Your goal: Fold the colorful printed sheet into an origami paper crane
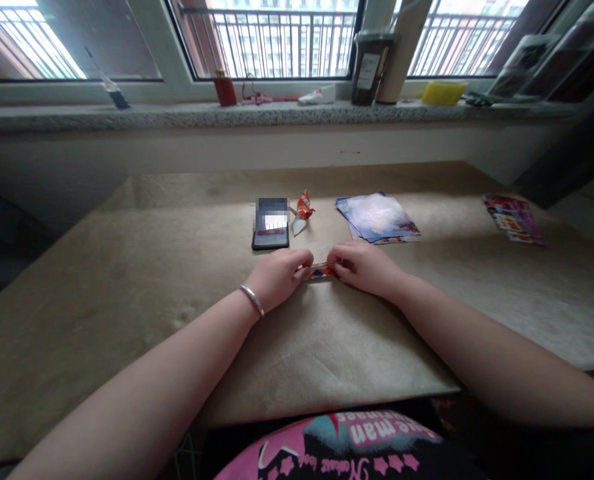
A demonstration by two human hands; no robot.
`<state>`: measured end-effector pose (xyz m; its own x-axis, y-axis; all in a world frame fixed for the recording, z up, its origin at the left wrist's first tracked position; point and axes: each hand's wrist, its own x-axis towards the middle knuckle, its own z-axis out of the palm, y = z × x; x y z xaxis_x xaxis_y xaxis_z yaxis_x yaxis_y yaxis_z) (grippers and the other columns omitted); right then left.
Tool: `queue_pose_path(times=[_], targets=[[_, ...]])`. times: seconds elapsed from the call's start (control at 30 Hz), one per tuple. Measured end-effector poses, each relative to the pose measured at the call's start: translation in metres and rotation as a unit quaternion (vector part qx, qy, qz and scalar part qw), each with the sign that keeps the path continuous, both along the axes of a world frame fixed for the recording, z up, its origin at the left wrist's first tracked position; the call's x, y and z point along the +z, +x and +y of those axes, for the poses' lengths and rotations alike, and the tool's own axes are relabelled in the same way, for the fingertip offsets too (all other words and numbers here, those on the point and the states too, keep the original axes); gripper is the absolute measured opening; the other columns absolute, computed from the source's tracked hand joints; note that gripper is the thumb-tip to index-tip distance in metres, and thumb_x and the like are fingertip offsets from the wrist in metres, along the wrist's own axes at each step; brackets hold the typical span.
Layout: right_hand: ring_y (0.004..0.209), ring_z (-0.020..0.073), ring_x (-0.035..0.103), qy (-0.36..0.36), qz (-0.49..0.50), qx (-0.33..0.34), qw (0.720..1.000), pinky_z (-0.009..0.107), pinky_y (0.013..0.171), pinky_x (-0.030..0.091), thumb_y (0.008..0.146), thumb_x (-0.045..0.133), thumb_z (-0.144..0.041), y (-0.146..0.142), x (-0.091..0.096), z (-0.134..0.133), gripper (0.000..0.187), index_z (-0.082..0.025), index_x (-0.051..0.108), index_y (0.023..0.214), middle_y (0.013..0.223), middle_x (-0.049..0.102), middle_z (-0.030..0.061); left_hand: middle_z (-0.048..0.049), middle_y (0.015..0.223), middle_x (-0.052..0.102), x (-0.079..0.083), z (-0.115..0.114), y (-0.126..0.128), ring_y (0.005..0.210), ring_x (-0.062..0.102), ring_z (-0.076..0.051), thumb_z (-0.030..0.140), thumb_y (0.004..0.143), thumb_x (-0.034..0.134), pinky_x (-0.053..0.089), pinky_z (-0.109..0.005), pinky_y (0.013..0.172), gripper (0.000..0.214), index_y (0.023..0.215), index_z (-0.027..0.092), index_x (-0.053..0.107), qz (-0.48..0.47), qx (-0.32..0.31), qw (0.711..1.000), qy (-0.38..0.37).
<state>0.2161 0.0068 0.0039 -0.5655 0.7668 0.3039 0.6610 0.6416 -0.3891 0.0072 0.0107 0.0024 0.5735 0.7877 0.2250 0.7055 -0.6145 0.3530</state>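
My left hand (283, 275) and my right hand (361, 265) rest on the brown-covered table, facing each other. Between their fingertips is a narrow folded strip of colourful printed paper (321, 272), pinched at its left end by the left hand and at its right end by the right. Parts of the strip are hidden under my fingers. Just beyond the left hand lies a phone (271, 230) with its screen lit. Beside the phone sit a small folded red-and-orange paper piece (305, 205) and a pale pointed piece (299, 227). A silver bangle circles my left wrist.
A stack of square printed sheets (377, 217) lies beyond my right hand. Farther right are several colourful cards or papers (514, 219). On the stone windowsill (277, 119) stand a red container (225, 89), a dark lidded jar (369, 70) and a yellow object (443, 94).
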Motion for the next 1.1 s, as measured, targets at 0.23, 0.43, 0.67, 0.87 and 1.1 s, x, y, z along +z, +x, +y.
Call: queue_pose_path(times=[0.23,0.43,0.67,0.87,1.1], targets=[[0.085,0.0158,0.059,0.0,0.01,0.076,0.997,0.025,0.075,0.044,0.076,0.06,-0.022,0.002,0.001,0.001,0.012,-0.019,0.066,0.086,0.093,0.065,0.0058,-0.0015,0.082,0.06,-0.002,0.004,-0.002,0.079,0.055,-0.013,0.011,0.083,0.047,0.042,-0.024,0.073,0.016,0.082,0.017,0.062,-0.051,-0.067,0.996,-0.035],[0.083,0.0134,0.061,-0.028,0.067,0.076,0.994,0.025,0.075,0.047,0.079,0.058,-0.019,0.0,-0.001,-0.001,0.01,-0.019,0.066,0.085,0.095,0.065,0.005,-0.0012,0.081,0.061,0.002,-0.002,-0.002,0.071,0.054,-0.011,0.018,0.085,0.048,0.042,-0.022,0.066,0.015,0.088,0.017,0.062,-0.098,-0.079,0.99,-0.069],[0.083,0.0138,0.061,-0.058,0.117,0.048,0.99,0.026,0.077,0.047,0.078,0.058,-0.018,-0.003,-0.005,0.002,0.008,-0.017,0.066,0.08,0.09,0.066,0.0059,-0.0017,0.077,0.061,0.004,0.0,-0.002,0.072,0.053,-0.013,0.027,0.084,0.051,0.042,-0.024,0.066,0.016,0.09,0.017,0.063,-0.07,-0.086,0.992,-0.055],[0.082,0.0155,0.058,-0.039,0.098,-0.004,0.994,0.029,0.077,0.046,0.078,0.058,-0.017,-0.006,-0.01,0.006,0.006,-0.018,0.064,0.078,0.086,0.065,0.0053,-0.0044,0.087,0.064,-0.003,0.002,0.0,0.086,0.054,-0.018,0.024,0.083,0.054,0.043,-0.031,0.081,0.014,0.092,0.018,0.063,-0.024,-0.068,0.997,0.023],[0.087,0.0191,0.054,0.055,-0.004,-0.027,0.998,0.032,0.08,0.04,0.079,0.062,-0.024,-0.008,-0.013,0.01,0.007,-0.018,0.066,0.077,0.089,0.064,0.0067,-0.0067,0.094,0.063,-0.007,0.005,0.001,0.086,0.055,-0.018,0.023,0.084,0.052,0.045,-0.033,0.082,0.016,0.089,0.018,0.066,-0.001,-0.063,0.996,0.061]])
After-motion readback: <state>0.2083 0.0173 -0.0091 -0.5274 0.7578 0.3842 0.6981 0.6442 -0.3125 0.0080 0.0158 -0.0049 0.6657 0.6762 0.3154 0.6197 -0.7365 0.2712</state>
